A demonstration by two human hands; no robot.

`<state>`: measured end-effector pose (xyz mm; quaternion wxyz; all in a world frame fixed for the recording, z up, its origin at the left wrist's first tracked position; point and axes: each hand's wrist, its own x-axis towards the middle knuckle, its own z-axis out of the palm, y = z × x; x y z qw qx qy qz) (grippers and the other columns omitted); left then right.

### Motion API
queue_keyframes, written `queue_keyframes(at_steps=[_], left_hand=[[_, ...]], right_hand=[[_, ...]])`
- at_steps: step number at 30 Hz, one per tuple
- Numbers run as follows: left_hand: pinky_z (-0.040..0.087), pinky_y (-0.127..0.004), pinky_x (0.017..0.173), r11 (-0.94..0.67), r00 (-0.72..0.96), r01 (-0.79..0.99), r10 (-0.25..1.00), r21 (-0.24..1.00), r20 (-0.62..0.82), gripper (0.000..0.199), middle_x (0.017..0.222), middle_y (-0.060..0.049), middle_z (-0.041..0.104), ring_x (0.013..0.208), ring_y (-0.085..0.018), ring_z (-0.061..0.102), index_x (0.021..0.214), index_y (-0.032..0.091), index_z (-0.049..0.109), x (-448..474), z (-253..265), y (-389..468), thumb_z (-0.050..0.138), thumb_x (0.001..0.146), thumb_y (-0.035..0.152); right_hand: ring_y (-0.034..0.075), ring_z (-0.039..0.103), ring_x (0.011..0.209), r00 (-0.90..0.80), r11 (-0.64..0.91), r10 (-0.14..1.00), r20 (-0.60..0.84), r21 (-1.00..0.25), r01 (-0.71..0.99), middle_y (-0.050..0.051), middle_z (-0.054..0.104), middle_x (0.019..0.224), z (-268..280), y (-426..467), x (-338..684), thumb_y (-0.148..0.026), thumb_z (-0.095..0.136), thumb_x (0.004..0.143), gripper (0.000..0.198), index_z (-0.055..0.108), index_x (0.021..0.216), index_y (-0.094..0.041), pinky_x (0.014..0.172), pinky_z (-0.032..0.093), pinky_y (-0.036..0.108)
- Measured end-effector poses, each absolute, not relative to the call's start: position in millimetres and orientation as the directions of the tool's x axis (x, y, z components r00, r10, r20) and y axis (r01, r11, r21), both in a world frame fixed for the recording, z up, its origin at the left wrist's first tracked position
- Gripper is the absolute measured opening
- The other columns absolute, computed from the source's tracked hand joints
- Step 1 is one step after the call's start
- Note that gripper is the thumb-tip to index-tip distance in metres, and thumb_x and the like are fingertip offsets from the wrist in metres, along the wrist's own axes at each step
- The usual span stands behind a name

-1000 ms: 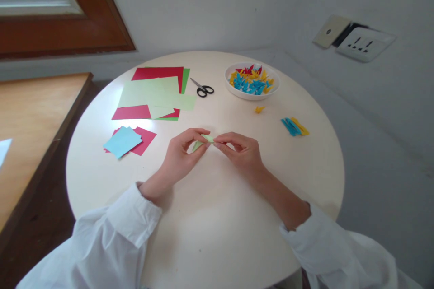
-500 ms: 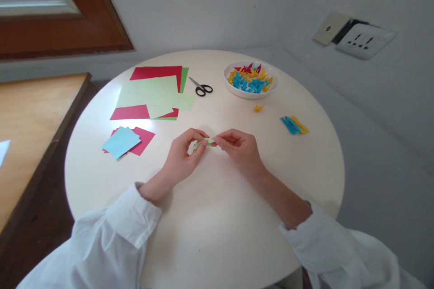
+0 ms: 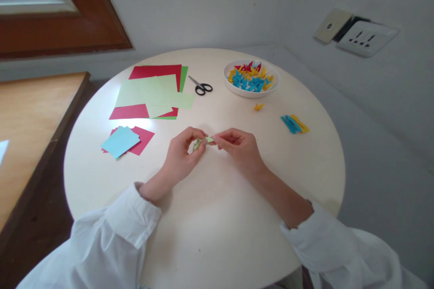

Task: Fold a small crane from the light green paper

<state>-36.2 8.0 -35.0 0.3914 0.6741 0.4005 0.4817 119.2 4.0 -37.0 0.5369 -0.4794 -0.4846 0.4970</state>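
A small folded piece of light green paper (image 3: pixel 209 140) is held between both hands, over the middle of the round white table (image 3: pixel 217 235). My left hand (image 3: pixel 185 150) pinches its left part between thumb and fingers, which hide much of it. At the right end, the thumb and forefinger of my right hand (image 3: pixel 239 146) close on the same paper. Beyond my right hand lies one small yellow folded paper crane (image 3: pixel 258 107). To the left of my left hand rest square sheets, a light blue paper stack (image 3: pixel 121 141) on top of red paper (image 3: pixel 144 139).
A white dish (image 3: pixel 251 94) at the back right holds several folded cranes in blue, yellow and red. Black-handled scissors (image 3: pixel 201 87) lie left of it, near large green and red sheets (image 3: pixel 145 92). Blue and yellow folded strips (image 3: pixel 294 123) lie at the right.
Small finger movements have turned the green paper slightly, and less of it shows below my fingertips. Both hands stay in nearly the same place.
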Motion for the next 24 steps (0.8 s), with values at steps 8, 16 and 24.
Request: queue_keyframes(at_steps=[8, 16, 24], left_hand=[[0.048, -0.028, 0.069, -0.355, 0.195, 0.159, 0.926, 0.921, 0.324, 0.006, 0.078, -0.003, 0.062, 0.074, -0.014, 0.059, 0.078, 0.017, 0.055, -34.1, -34.7, 8.7, 0.06, 0.075, 0.02], [0.047, -0.027, 0.067, -0.319, 0.167, 0.183, 0.942, 0.93, 0.29, 0.005, 0.075, -0.002, 0.061, 0.071, -0.013, 0.058, 0.076, 0.017, 0.056, -32.5, -34.7, 7.5, 0.059, 0.073, 0.019], [0.048, -0.026, 0.064, -0.309, 0.161, 0.309, 0.949, 0.899, 0.271, 0.012, 0.081, -0.004, 0.066, 0.071, -0.014, 0.06, 0.085, 0.017, 0.061, -32.1, -36.8, 9.5, 0.056, 0.074, 0.019]], right_hand=[[0.013, 0.064, 0.06, 0.034, 0.073, 0.997, 0.07, -0.994, -0.08, 0.002, 0.071, 0.064, -36.7, 2.7, 118.0, -0.032, 0.072, 0.062, 0.017, 0.064, 0.063, -0.018, 0.057, 0.049, 0.026], [0.014, 0.065, 0.063, 0.036, 0.081, 0.996, 0.079, -0.994, -0.068, 0.002, 0.071, 0.065, -36.2, 2.0, 117.2, -0.03, 0.073, 0.062, 0.016, 0.063, 0.063, -0.017, 0.059, 0.05, 0.027], [0.015, 0.067, 0.06, 0.068, 0.061, 0.996, 0.053, -0.989, -0.133, 0.0, 0.068, 0.062, -39.8, 3.9, 114.7, -0.033, 0.076, 0.059, 0.023, 0.06, 0.068, -0.018, 0.056, 0.051, 0.026]])
